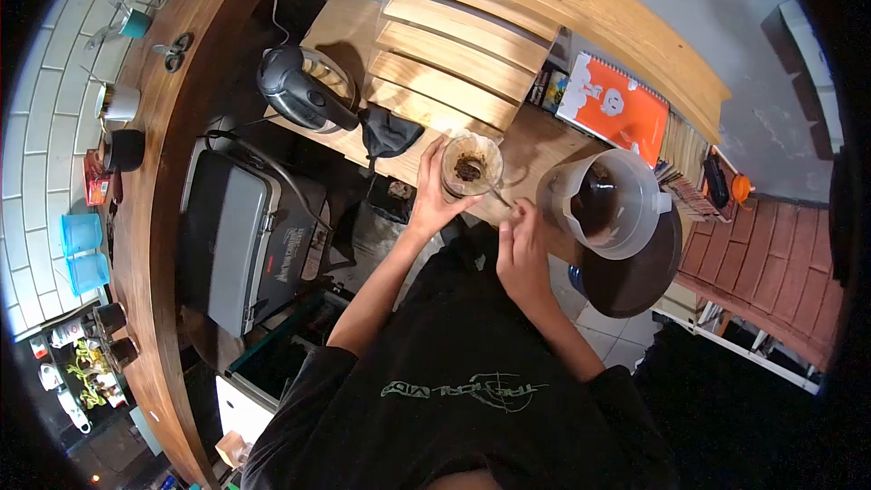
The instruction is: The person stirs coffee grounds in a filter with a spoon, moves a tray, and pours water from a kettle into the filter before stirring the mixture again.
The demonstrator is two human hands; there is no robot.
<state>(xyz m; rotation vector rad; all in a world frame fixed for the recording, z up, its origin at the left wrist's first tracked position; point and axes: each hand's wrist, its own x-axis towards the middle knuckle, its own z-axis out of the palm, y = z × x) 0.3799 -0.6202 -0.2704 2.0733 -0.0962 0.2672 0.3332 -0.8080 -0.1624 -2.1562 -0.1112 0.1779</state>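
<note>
A small cup (473, 189) lined with what looks like a pale paper coffee filter (491, 151) holds dark, wet-looking grounds (468, 168). My left hand (432, 196) is closed around its left side, with the thumb along the near edge. In my right hand (523, 249) the thumb and fingers pinch the thin handle of a spoon (500, 197), whose bowl end dips into the grounds. To the right of my right hand is a large translucent plastic pitcher (555, 195) with dark brown contents.
A black electric kettle (304, 91) and a black cloth pouch (390, 132) lie left of the cup. Behind stands a slatted wooden rack (454, 59), beside an orange notebook (617, 100). A round dark stool top (640, 277) sits below the pitcher. A long wooden counter (150, 218) runs along the left.
</note>
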